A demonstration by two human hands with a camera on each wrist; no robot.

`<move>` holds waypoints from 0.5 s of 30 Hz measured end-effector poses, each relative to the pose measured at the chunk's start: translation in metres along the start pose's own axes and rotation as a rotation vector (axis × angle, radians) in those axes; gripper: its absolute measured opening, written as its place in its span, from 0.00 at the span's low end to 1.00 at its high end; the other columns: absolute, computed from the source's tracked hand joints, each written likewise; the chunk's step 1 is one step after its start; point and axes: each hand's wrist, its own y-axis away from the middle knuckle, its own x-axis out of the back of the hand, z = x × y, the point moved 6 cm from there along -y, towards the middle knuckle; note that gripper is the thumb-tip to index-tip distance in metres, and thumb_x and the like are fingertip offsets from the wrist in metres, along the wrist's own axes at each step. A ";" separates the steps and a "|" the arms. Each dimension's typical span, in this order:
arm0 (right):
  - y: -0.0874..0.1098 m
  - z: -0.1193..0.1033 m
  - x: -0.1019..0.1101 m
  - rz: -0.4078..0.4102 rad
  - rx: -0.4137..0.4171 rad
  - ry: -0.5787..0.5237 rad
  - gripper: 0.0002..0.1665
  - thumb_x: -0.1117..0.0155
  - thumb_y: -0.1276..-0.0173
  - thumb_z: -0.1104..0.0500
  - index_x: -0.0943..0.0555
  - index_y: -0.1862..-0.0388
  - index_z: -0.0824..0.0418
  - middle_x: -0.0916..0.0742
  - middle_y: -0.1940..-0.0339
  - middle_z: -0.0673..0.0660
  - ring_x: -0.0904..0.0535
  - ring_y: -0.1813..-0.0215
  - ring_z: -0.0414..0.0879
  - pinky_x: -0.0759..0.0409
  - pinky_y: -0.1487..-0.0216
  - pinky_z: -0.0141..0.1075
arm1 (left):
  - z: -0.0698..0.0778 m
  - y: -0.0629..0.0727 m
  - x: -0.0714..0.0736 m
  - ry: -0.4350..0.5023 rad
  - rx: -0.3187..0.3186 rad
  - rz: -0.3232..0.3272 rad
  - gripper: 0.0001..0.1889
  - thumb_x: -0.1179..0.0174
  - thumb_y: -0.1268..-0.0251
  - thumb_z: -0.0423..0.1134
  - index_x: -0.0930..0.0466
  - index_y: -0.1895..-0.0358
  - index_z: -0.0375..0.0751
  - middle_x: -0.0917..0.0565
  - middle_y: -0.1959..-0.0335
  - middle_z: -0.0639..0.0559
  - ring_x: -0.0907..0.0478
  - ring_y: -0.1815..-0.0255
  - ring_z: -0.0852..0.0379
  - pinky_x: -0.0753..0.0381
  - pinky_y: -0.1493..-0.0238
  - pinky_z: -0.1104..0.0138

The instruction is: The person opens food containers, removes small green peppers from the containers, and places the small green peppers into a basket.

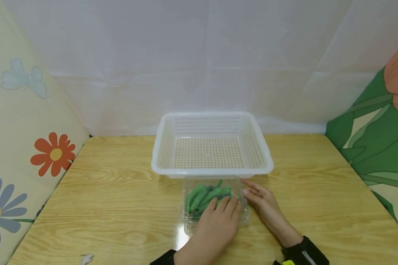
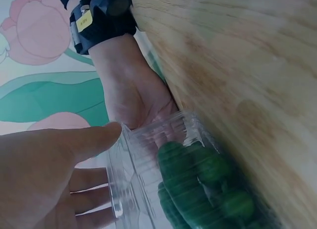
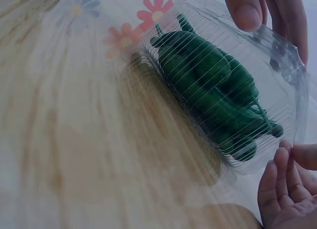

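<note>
A clear plastic clamshell box (image 1: 187,224) with several green peppers (image 1: 202,198) inside lies in front of a white basket; its lid lies over them. My left hand (image 1: 217,222) rests on the lid with its fingers stretched forward. In the left wrist view the left thumb (image 2: 94,142) touches the edge of the box. At the box's right side is my right hand (image 1: 265,206), its fingers reaching toward the far right corner. In the right wrist view the right hand's fingertips (image 3: 281,154) and thumb touch the box's edge, the fingers loosely bent.
The white perforated basket (image 1: 212,171) stands just behind the box on the wooden table (image 1: 119,198). A white cloth (image 1: 192,66) hangs at the back, with flower-printed panels (image 1: 20,147) at both sides. A small pale mark (image 1: 87,259) shows at the near left.
</note>
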 end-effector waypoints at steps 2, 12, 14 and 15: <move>0.000 0.000 0.000 0.003 -0.002 0.002 0.27 0.42 0.28 0.70 0.33 0.34 0.80 0.16 0.66 0.49 0.21 0.63 0.35 0.20 0.61 0.24 | 0.001 -0.002 -0.001 -0.012 0.014 -0.001 0.20 0.47 0.29 0.45 0.22 0.37 0.48 0.21 0.40 0.55 0.24 0.41 0.59 0.20 0.44 0.64; 0.000 0.001 0.000 0.001 -0.029 0.046 0.30 0.41 0.27 0.67 0.35 0.32 0.79 0.16 0.65 0.48 0.21 0.62 0.36 0.20 0.60 0.24 | 0.007 -0.010 -0.001 -0.024 0.015 -0.116 0.22 0.48 0.27 0.46 0.24 0.34 0.47 0.23 0.36 0.54 0.26 0.38 0.58 0.21 0.42 0.63; 0.000 0.001 0.000 0.005 -0.035 0.047 0.30 0.41 0.27 0.67 0.36 0.31 0.79 0.16 0.65 0.48 0.21 0.61 0.36 0.20 0.60 0.24 | 0.007 -0.010 0.000 -0.020 0.014 -0.124 0.22 0.49 0.27 0.46 0.24 0.34 0.46 0.24 0.35 0.53 0.26 0.38 0.57 0.21 0.42 0.62; 0.000 0.001 0.000 0.006 -0.037 0.046 0.30 0.41 0.27 0.67 0.36 0.31 0.79 0.16 0.65 0.48 0.20 0.61 0.36 0.20 0.59 0.24 | 0.007 -0.010 0.000 -0.018 0.015 -0.126 0.22 0.50 0.27 0.46 0.24 0.34 0.46 0.24 0.35 0.53 0.26 0.38 0.57 0.21 0.42 0.62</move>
